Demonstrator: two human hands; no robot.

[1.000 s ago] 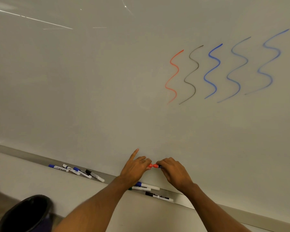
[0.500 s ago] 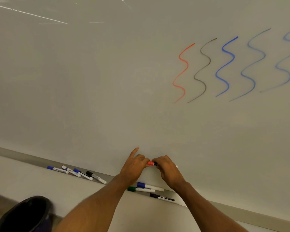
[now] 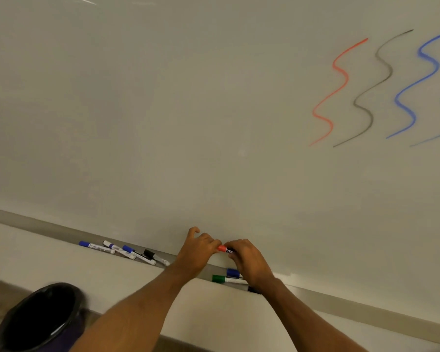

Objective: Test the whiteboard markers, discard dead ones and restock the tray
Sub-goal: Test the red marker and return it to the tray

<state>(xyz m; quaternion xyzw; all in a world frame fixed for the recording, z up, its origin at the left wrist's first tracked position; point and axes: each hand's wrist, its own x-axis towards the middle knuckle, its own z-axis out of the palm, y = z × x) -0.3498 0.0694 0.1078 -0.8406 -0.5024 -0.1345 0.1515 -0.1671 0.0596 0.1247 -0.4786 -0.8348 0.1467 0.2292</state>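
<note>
Left hand (image 3: 198, 247) pinches the cap of the red marker (image 3: 224, 249), right hand (image 3: 247, 260) grips its barrel; skewed pressure may leave it unseated.

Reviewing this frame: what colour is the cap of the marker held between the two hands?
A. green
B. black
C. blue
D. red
D: the marker pinched between the left hand and the right hand shows a red cap, while the green-capped marker lies in the tray below the hands.
</note>
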